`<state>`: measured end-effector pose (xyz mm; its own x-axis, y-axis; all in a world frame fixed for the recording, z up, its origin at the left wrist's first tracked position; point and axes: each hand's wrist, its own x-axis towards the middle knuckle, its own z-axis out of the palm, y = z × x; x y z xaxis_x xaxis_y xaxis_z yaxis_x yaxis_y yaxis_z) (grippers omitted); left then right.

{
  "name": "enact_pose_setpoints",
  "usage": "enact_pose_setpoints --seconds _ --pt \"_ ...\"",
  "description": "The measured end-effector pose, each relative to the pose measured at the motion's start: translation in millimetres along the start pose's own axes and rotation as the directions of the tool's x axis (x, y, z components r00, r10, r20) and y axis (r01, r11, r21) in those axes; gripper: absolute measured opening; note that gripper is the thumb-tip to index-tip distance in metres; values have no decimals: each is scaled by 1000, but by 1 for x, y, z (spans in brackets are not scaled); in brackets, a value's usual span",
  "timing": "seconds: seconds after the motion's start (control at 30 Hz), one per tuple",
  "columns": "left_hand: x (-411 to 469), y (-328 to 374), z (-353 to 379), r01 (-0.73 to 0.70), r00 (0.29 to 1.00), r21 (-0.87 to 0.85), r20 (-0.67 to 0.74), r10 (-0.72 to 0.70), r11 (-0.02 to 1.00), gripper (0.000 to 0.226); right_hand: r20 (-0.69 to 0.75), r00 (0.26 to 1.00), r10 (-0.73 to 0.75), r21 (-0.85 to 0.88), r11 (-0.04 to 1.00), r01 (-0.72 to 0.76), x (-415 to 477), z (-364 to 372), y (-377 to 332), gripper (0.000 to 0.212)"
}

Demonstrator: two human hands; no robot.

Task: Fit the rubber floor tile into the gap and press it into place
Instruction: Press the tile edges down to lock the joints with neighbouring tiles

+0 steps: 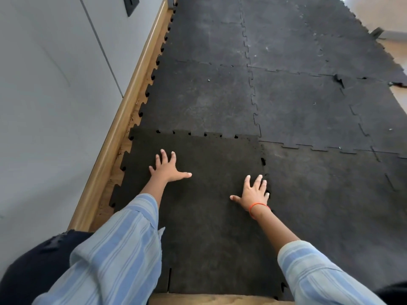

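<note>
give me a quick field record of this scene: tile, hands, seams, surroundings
tile: dark square rubber floor tile with jigsaw edges, lying flat in the gap by the wall
left hand: open, palm down on the tile, fingers spread
right hand: open, flat at the tile's right edge, orange wrist band
seams: small holes along far and right joints, not fully seated
surroundings: grey laid tiles, wooden skirting board

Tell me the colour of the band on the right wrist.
Orange-red wristband, seen in the head view.

Soft, even daylight comes from the far right, where the bare floor (383, 12) washes out pale. Shadows are faint. Wide-angle distortion bends the skirting board (123, 119); focus stays sharp.
</note>
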<state>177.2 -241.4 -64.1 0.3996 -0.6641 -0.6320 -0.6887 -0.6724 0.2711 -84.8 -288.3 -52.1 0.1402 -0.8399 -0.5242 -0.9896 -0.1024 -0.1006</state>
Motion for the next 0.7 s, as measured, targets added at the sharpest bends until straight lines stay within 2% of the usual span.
enact_pose_setpoints --seconds 0.1,0.3,0.37,0.47,0.53,0.63,0.7 --pt "-1 17 9 -83 997 160 23 80 984 118 32 999 38 21 999 -39 2 -3 -5 104" --pt "-15 45 13 -193 976 308 159 150 932 116 105 987 122 29 992 -126 -1 -9 -10 106" --pt "-14 51 7 -172 981 287 137 137 942 111 114 983 141 11 990 -143 0 -10 -12 105" --pt "-3 67 -2 -116 993 266 -7 122 957 108 75 986 149 -14 989 -148 9 -11 -15 109" --pt "7 78 -6 -111 989 278 -62 133 954 112 13 995 101 -19 995 -101 18 -11 -11 117" --pt "23 85 -12 -143 984 349 -54 172 926 124 0 998 -57 -34 998 57 37 -16 6 133" --pt "32 85 -17 -139 984 389 -47 170 911 131 -45 988 -148 24 989 149 59 -27 12 125"
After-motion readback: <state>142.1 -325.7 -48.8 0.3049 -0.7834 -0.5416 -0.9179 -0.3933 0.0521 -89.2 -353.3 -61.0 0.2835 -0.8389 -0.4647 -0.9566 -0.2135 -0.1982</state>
